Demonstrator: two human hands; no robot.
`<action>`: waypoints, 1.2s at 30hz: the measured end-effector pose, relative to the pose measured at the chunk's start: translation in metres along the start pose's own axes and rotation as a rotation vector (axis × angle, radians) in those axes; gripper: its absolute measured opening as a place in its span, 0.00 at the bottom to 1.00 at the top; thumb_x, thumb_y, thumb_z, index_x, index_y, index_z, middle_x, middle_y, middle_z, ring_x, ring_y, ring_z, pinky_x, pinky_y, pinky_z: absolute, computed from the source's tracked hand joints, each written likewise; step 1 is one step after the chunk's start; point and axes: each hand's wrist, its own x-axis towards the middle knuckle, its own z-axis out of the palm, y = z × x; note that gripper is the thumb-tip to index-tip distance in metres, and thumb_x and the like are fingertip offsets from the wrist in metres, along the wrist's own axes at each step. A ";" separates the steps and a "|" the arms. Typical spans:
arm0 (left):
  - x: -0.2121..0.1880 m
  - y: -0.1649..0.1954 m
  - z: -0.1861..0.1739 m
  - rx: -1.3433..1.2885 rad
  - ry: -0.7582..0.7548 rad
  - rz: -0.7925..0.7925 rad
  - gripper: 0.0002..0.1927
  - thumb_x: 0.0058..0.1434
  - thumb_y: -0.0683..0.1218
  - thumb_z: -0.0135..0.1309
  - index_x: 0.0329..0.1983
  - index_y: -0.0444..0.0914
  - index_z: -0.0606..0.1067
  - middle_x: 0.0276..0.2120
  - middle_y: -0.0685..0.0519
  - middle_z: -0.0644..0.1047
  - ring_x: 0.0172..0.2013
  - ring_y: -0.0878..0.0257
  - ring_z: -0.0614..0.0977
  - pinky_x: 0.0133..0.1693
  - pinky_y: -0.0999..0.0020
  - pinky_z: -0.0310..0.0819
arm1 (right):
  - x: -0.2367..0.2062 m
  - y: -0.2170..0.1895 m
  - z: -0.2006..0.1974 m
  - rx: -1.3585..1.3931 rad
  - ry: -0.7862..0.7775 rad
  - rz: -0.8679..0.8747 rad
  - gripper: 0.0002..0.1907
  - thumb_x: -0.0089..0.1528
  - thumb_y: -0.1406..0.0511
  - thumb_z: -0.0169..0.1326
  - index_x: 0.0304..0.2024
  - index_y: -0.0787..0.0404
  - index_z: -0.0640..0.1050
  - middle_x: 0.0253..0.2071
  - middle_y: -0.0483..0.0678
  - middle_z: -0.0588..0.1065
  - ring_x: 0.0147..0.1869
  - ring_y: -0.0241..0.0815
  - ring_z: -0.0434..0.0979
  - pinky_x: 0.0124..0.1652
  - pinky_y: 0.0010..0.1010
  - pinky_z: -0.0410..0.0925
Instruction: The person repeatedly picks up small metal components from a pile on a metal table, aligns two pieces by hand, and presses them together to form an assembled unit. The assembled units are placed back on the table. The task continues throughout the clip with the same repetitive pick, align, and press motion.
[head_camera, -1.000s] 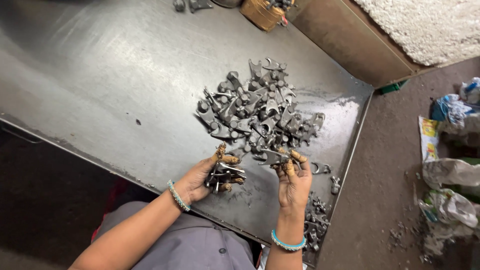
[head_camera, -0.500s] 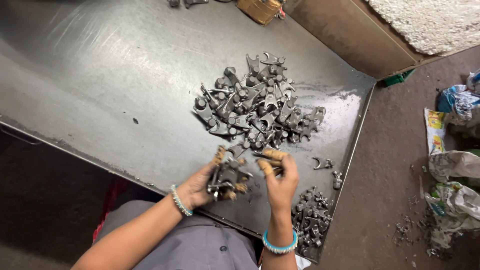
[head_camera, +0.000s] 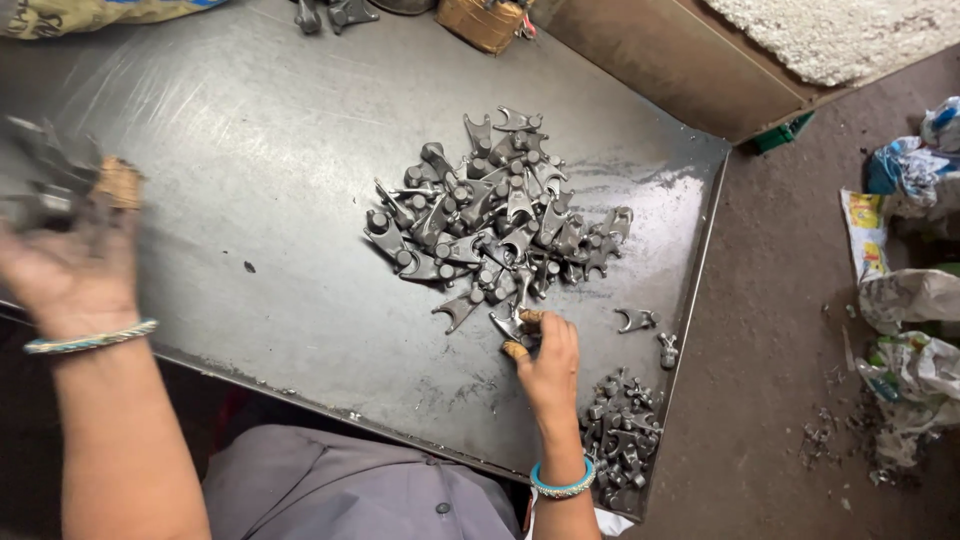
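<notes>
Head view, looking down on a large grey metal table (head_camera: 250, 120), scuffed and shiny, with a raised lip along its right edge. At the middle of it, a big heap of dark cast metal parts (head_camera: 490, 215), forked and lugged, piled loosely on each other. Beyond the right edge, bare dirt floor (head_camera: 770, 400) with crumpled wrappers and bags (head_camera: 905, 300) scattered well apart from the table. At the top, a brown board (head_camera: 660, 60) slanting away, with a small wooden box (head_camera: 483, 22) just beside it at the table's far rim. Near the lower right corner of the table, a smaller pile of the same parts (head_camera: 620, 435), separate from the main heap. At far left, raised above the table edge and blurred, the left hand (head_camera: 65, 265), fingers curled shut around a bunch of parts (head_camera: 50, 180), wrist ringed by a bangle. At the near edge of the big heap, the right hand (head_camera: 548, 365), fingertips taped, pinched closed on one part (head_camera: 508, 322) lying against the heap. Between heap and lip, two stray parts (head_camera: 637, 319) lying alone on bare metal.
</notes>
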 end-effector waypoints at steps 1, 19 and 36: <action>0.004 0.006 0.000 0.059 -0.055 0.047 0.32 0.69 0.59 0.55 0.60 0.32 0.58 0.65 0.32 0.66 0.63 0.37 0.71 0.63 0.39 0.68 | -0.005 0.001 0.003 -0.006 0.034 -0.053 0.25 0.46 0.69 0.70 0.45 0.64 0.76 0.43 0.55 0.75 0.50 0.59 0.71 0.49 0.43 0.66; -0.152 -0.195 -0.058 0.958 -0.172 -0.950 0.15 0.65 0.48 0.57 0.49 0.34 0.77 0.42 0.46 0.83 0.34 0.59 0.84 0.35 0.66 0.82 | -0.040 0.047 0.029 1.489 -0.107 0.713 0.11 0.67 0.60 0.56 0.46 0.60 0.77 0.34 0.47 0.79 0.30 0.38 0.78 0.21 0.23 0.66; -0.166 -0.207 -0.068 0.869 -0.216 -0.920 0.15 0.69 0.49 0.50 0.53 0.36 0.76 0.43 0.50 0.81 0.39 0.61 0.84 0.38 0.64 0.84 | -0.041 0.030 0.033 1.421 -0.106 0.518 0.07 0.69 0.65 0.54 0.44 0.63 0.77 0.38 0.48 0.80 0.33 0.36 0.77 0.28 0.25 0.69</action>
